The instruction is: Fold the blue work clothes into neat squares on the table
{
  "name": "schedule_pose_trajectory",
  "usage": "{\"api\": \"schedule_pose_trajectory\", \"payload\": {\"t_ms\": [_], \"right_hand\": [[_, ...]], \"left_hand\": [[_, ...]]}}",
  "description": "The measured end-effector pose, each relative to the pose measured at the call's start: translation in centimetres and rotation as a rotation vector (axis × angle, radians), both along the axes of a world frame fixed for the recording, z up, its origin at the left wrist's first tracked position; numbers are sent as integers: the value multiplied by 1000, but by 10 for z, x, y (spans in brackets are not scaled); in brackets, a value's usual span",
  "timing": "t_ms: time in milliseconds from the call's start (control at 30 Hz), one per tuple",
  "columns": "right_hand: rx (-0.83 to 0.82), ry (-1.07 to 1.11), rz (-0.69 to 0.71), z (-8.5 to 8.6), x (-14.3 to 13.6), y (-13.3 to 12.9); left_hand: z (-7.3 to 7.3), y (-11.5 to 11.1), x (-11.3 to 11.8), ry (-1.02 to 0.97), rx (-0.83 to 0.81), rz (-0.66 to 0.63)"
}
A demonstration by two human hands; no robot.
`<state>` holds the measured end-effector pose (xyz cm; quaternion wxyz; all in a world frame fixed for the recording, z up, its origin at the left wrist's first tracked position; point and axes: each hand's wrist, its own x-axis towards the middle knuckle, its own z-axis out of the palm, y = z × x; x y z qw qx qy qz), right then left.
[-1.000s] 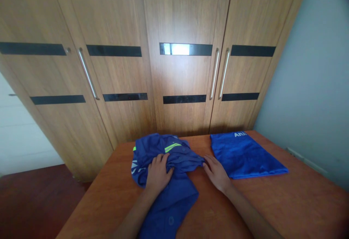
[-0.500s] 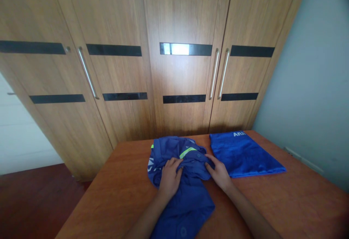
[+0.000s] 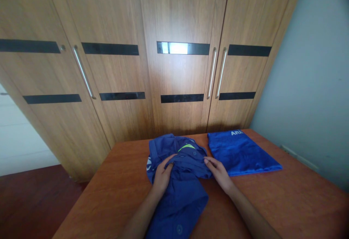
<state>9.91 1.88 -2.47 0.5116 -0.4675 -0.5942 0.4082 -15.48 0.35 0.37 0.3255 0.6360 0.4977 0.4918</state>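
A navy blue garment lies bunched on the table, showing round buttons, a yellow-green stripe and partly hidden white lettering at its left. Its lower part stretches down toward me. My left hand is closed on the bunched cloth near its middle, with the thumb on top and some fingertips hidden in the folds. At the garment's right edge, my right hand pinches the cloth between thumb and fingers. Just beyond that hand lies a flat, folded bright blue cloth with white letters at its far edge.
The reddish-brown wooden table stands close to a wooden wardrobe with metal bar handles and dark strips. A pale wall rises on the right. Dark red floor shows at the left.
My left hand has shifted slightly left and turned, its thumb now nearer the folds. The garment's upper folds have moved a little, narrowing the visible stripe. The right hand stays at the right edge.
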Motion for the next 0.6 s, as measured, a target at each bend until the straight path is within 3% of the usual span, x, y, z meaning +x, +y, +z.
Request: {"api": "schedule_pose_trajectory", "payload": {"t_ms": [267, 500, 600], "right_hand": [[21, 3, 108, 6, 1, -7], [104, -145, 220, 1, -2, -6], [83, -158, 204, -6, -3, -2]], "left_hand": [[13, -2, -8, -556, -164, 110], [34, -5, -23, -451, -99, 138], [44, -7, -29, -514, -92, 160]]}}
